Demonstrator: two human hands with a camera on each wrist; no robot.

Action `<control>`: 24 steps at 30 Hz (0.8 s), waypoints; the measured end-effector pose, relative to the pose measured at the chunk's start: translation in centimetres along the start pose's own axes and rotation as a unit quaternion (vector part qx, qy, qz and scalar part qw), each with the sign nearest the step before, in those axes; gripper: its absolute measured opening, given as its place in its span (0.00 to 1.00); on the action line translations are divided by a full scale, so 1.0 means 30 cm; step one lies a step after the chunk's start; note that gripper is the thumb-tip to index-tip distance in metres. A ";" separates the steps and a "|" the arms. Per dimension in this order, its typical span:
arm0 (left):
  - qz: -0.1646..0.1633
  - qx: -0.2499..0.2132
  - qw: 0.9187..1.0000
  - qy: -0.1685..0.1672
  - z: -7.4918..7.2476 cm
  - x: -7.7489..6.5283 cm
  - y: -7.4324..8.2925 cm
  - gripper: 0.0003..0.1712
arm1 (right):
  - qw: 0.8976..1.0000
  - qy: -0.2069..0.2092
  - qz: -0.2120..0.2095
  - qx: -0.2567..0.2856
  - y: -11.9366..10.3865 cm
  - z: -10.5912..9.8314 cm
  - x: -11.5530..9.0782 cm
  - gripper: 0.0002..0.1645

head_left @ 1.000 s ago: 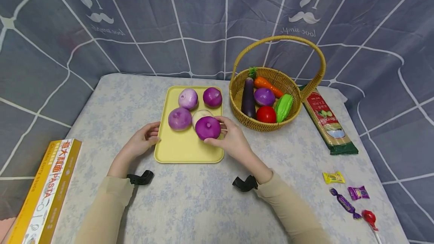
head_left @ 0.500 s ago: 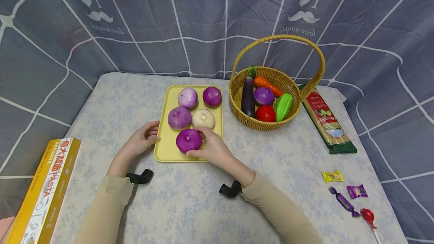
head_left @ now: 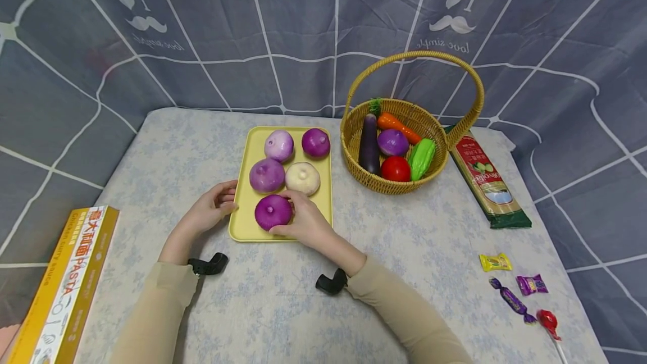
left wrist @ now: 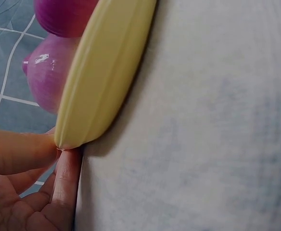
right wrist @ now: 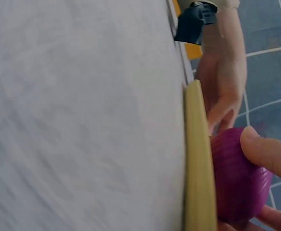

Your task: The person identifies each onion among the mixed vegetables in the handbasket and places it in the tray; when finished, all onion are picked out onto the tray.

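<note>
A yellow tray (head_left: 242, 229) lies on the table. My left hand (head_left: 211, 206) pinches its left rim, thumb above and a finger beneath, as the left wrist view shows. At the tray's near end my right hand (head_left: 307, 219) holds a dark purple onion (head_left: 273, 212) between thumb and fingers. The right wrist view has this onion (right wrist: 239, 175) right at the tray's surface. Behind it sit a white onion (head_left: 303, 178) and a purple onion (head_left: 267, 176). Farther back are a pale purple onion (head_left: 279, 145) and a small dark purple onion (head_left: 315, 142).
Right of the tray stands a wicker basket (head_left: 374, 182) holding an eggplant (head_left: 369, 145), a carrot, a tomato and other vegetables. A red and green packet (head_left: 487, 178) lies beyond it. Several sweets, including a lollipop (head_left: 547, 320), are at front right. A pasta box (head_left: 65, 280) stands at left.
My right hand has carried the dark purple onion left and nearer, from over the white onion to the tray's near part, uncovering the white one. The left hand stays at the rim.
</note>
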State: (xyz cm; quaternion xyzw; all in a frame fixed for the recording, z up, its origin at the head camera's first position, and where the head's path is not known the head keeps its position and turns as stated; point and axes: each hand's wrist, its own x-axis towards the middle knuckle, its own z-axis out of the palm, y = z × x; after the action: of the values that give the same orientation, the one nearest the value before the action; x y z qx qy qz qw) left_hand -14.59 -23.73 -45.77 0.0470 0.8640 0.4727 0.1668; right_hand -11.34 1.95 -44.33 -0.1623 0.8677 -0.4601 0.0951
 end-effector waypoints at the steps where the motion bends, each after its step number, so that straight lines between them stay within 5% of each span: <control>1: 0.000 0.000 1.000 0.000 0.001 0.000 0.000 0.34 | 1.000 -0.001 0.001 -0.001 0.000 0.004 0.001 0.44; 24: 0.004 -0.015 1.000 -0.007 -0.002 -0.003 0.000 0.34 | 0.999 0.010 0.001 -0.032 -0.002 0.031 0.007 0.48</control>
State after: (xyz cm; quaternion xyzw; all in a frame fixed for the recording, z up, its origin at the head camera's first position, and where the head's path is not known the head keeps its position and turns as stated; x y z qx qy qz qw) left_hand -14.54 -23.80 -45.70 0.0507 0.8555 0.4860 0.1714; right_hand -11.23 1.12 -44.82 -0.1595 0.8830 -0.4337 0.0818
